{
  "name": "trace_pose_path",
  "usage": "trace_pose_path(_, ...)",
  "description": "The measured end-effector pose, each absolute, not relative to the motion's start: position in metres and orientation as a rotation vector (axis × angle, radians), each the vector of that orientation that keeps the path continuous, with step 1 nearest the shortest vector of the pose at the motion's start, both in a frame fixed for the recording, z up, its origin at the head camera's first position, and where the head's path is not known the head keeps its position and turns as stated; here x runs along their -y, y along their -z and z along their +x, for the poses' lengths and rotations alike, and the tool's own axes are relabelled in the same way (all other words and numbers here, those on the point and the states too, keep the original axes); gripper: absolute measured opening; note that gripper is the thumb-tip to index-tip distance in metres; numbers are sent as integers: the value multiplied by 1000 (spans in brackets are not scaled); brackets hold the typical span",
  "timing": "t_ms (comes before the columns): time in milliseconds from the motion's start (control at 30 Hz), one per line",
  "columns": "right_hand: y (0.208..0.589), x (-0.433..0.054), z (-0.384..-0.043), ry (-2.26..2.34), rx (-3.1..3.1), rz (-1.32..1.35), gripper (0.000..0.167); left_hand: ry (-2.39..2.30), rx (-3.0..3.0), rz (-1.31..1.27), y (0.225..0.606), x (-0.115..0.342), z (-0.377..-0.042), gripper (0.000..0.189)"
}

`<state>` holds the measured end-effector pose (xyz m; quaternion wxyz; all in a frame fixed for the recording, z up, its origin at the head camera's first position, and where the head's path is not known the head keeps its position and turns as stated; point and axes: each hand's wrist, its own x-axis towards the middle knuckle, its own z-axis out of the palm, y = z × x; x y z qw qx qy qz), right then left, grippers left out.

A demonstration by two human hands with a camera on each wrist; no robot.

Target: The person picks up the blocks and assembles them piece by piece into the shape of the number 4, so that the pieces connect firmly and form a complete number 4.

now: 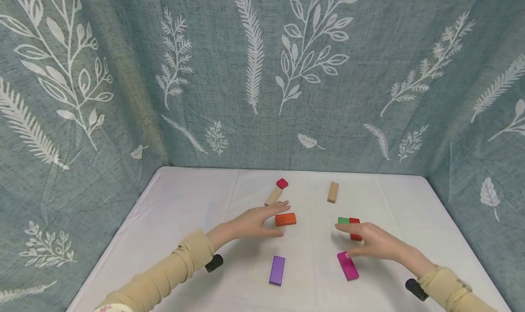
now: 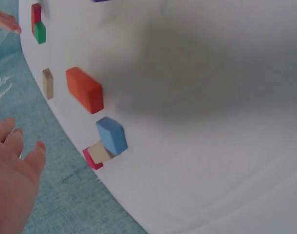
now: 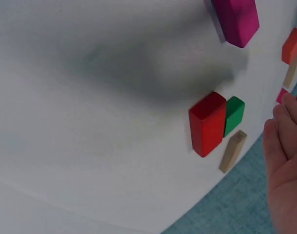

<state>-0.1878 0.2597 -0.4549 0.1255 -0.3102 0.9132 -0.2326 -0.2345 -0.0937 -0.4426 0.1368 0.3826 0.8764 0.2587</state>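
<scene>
My left hand point(image 1: 258, 222), fingers extended and thumb apart, is over the table beside an orange block point(image 1: 285, 219). A blue block point(image 2: 112, 135) shows in the left wrist view, leaning against a plain wooden block point(image 1: 274, 196); in the head view the hand hides it. My right hand point(image 1: 379, 242) is held with straight fingers above a red block point(image 1: 355, 230) and a green block point(image 1: 343, 220), which lie side by side. Its thumb overlaps the end of a magenta block point(image 1: 348, 267) in the head view. Neither hand holds anything.
A purple block point(image 1: 277, 270) lies near the front middle of the white-covered table point(image 1: 197, 189). Farther back are a crimson block point(image 1: 282, 183) and another wooden block point(image 1: 333, 192). Blue-grey leaf-patterned curtains point(image 1: 262, 134) hang behind the table and along both sides.
</scene>
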Motion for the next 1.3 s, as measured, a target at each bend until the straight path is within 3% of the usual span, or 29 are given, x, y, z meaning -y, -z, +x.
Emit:
trace_pose_path(533, 470, -267, -179, 645, -2583, -900, 67, -611, -2327, 1301, 461, 90, -224, 53)
trace_pose_path(1300, 483, -275, -167, 560, -2593, -938, 76, -543, -2338, 1278, 487, 98, -200, 66)
